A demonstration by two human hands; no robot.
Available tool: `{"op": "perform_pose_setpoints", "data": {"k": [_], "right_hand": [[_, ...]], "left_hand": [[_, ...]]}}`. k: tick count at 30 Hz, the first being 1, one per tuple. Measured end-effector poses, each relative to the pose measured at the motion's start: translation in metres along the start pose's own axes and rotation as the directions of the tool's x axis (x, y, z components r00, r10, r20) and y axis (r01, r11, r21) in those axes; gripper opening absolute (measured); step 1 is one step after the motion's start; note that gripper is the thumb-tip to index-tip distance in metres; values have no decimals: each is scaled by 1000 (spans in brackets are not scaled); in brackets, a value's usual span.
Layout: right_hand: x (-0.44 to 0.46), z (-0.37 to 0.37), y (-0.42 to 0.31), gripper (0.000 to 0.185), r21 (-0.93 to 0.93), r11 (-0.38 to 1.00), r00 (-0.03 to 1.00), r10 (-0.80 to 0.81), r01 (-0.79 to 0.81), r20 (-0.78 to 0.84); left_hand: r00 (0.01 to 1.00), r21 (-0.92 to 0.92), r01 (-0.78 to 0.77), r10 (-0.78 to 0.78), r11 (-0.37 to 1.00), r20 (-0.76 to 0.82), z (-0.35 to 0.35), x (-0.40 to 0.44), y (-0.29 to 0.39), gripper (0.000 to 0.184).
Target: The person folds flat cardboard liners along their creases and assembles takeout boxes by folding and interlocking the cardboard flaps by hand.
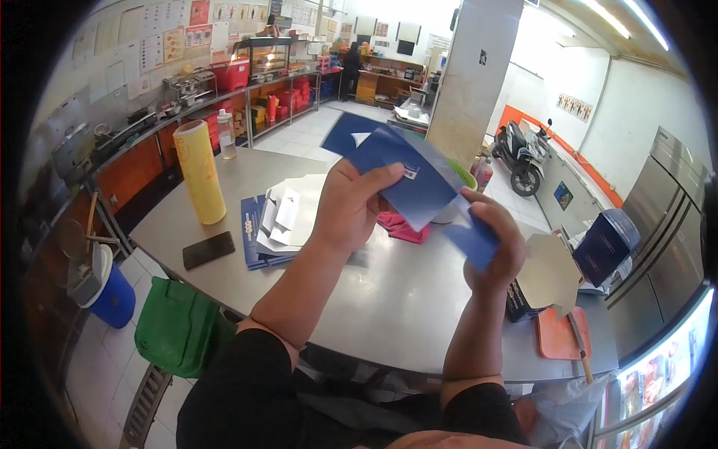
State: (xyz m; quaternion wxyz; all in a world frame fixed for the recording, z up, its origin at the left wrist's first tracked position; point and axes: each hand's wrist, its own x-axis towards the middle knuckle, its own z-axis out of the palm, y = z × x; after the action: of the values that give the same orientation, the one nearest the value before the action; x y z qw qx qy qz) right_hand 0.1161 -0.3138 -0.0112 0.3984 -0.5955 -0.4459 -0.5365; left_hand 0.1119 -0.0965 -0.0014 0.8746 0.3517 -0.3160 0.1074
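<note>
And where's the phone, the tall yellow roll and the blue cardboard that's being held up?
Phone [209, 251]: head view, middle of its dark face.
Yellow roll [200, 173]: head view, middle of its side.
Blue cardboard [422, 191]: head view, on its broad panel.

Reaches forward, bare-forearmed, with left forearm [299, 293] slanting up and inward, right forearm [477, 333] rising almost upright. Pinches with left hand [350, 206], laying 1 thumb [383, 179] flat toward the right, curling fingers mostly from sight. Grips with right hand [499, 243], slightly lower, blurred, bent-fingered.
</note>
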Motion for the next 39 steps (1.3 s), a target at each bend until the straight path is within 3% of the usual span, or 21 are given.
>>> {"op": "perform_pose_setpoints", "data": {"k": [2,3,6,10,12,14,15,19,27,32,35,39], "right_hand": [[-3,0,-1,25,35,990,988,140,-138,-68],[-7,-2,3,24,0,985,981,175,-175,-86],[-17,-3,17,22,19,963,948,267,-267,-171],[-18,0,21,57,115,972,970,218,-206,-107],[-18,5,26,69,161,971,982,183,-175,-39],[-10,9,30,64,156,986,998,44,-51,48],[-9,11,28,60,151,988,996,7,-20,87],[-2,12,7,50,206,973,982,67,-104,178],[5,5,21,47,259,961,929,-7,-96,369],[4,10,16,38,109,991,962,52,-84,268],[3,10,20,38,-28,1000,983,7,-2,183],[3,6,26,43,70,997,997,12,-18,82]], "left_hand": [[999,49,29,-30,998,30,-12,2,-3,22],[984,-48,104,-96,993,149,-23,7,-5,28],[973,68,163,-172,984,152,-28,13,-8,25],[964,385,151,-222,910,146,-21,14,-3,26],[969,449,174,-234,877,82,-17,11,-1,31],[973,455,160,-217,876,76,-17,8,0,34],[972,327,125,-181,937,148,-20,8,-1,35],[965,341,91,-167,936,201,-22,7,14,30],[981,407,7,-85,914,172,-27,11,20,29],[990,421,1,-59,907,126,-12,5,8,32],[992,536,37,-95,843,81,-6,-1,-8,39],[971,353,63,-139,933,194,-2,-3,-15,47]]}}
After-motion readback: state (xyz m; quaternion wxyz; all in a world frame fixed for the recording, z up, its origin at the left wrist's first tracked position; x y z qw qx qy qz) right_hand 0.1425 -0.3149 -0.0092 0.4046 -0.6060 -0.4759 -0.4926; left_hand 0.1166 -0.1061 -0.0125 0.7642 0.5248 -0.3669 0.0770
